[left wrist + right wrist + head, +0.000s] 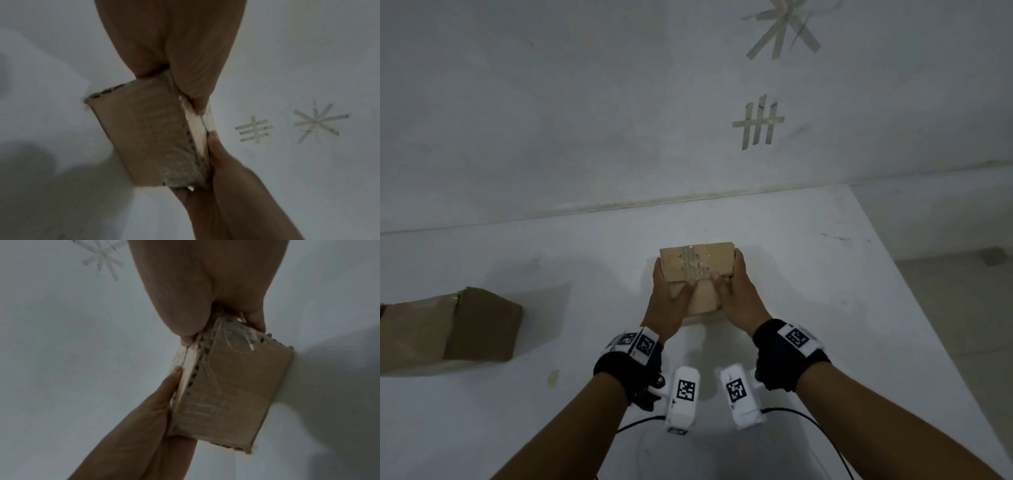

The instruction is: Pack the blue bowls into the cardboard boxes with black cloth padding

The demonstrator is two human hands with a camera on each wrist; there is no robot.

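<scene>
A small closed cardboard box [697, 270] is held between both hands over the middle of the white table [551, 260]. My left hand [671, 298] grips its left side with the thumb on the top flaps. My right hand [738, 291] grips the right side, thumb also on top. In the left wrist view, the box [148, 134] shows a taped side, with the left hand [174, 48] above it and the right hand [226, 178] below. The right wrist view shows the box [230, 386] between the right hand [205, 288] and left hand [144, 418]. No blue bowl or black cloth is visible.
A larger brown cardboard box [465, 325] lies at the table's left. The wall behind carries tape marks [758, 123]. The table's right edge [928, 291] drops to the floor. A scrap of tape [553, 377] lies near my left forearm. A black cable [808, 421] runs below the wrists.
</scene>
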